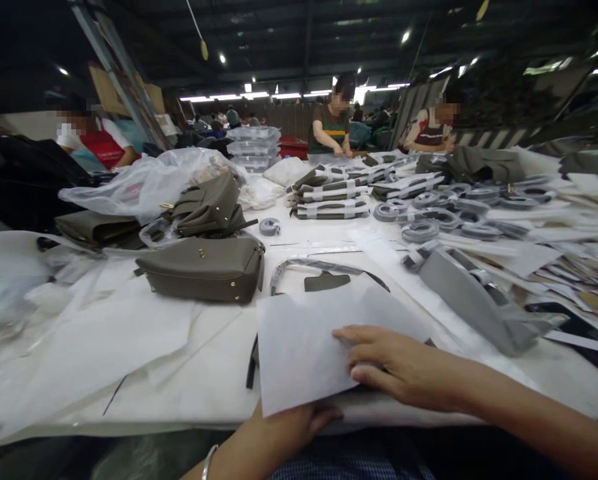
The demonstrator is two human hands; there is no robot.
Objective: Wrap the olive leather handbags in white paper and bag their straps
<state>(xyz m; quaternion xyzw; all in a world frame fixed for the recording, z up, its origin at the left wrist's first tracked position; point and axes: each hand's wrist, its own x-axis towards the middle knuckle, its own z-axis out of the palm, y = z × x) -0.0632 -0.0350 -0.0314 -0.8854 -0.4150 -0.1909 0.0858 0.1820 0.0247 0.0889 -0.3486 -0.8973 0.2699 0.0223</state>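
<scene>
A white paper sheet (303,347) lies near the table's front edge, over a dark olive item of which only bits show at its sides; its kind is hidden. My right hand (399,363) rests on top of the sheet, index finger stretched out and the others bent and apart. My left hand (289,430) reaches under the sheet's near edge; its thumb shows, but its fingers are covered. Just beyond the sheet lie a plastic-wrapped handle (283,270) and a small olive leather piece (326,281). An olive handbag (203,267) lies on its side to the left.
Another olive handbag (211,200) and clear plastic bags (149,180) lie at the back left. Wrapped straps (421,231) and a grey tape dispenser (473,300) are on the right. Stacked wrapped pieces (329,193) stand mid-table. Several people work beyond.
</scene>
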